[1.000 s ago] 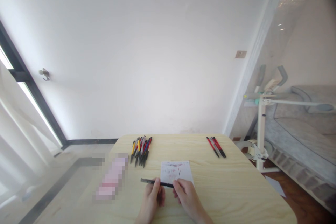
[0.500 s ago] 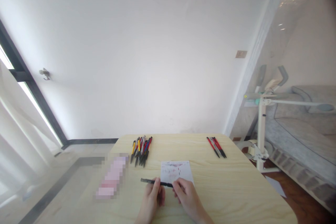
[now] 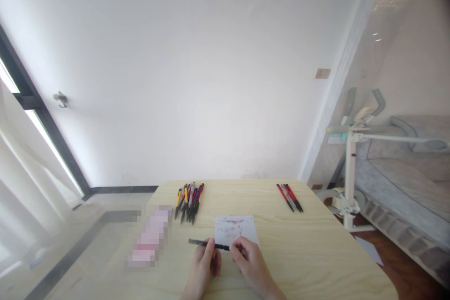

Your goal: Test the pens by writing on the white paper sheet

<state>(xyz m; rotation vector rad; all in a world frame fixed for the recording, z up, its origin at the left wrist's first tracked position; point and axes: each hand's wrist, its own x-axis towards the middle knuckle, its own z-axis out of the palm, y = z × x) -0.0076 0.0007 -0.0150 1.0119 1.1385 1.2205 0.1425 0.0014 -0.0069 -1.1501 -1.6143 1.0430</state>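
A dark pen (image 3: 221,246) is held level across the front of the table. My left hand (image 3: 203,265) is closed on its middle, with the thumb on top and the grey end sticking out to the left. At the other end, the pinched fingers of my right hand (image 3: 251,260) close on the pen's tip, which they mostly hide. Just behind both hands lies a white sheet of paper (image 3: 248,228) with reddish and dark scribbles. My right hand covers its near right corner.
On the wooden table (image 3: 309,253), a pile of mixed pens (image 3: 190,201) lies at the back left. Several red, grey and black pens (image 3: 290,197) lie at the back right. A pixelated pink patch (image 3: 149,239) covers the left edge. An exercise machine (image 3: 349,168) stands to the right.
My right fingers have shifted very slightly at the pen's tip. The pen, my left hand and the things on the table look unmoved.
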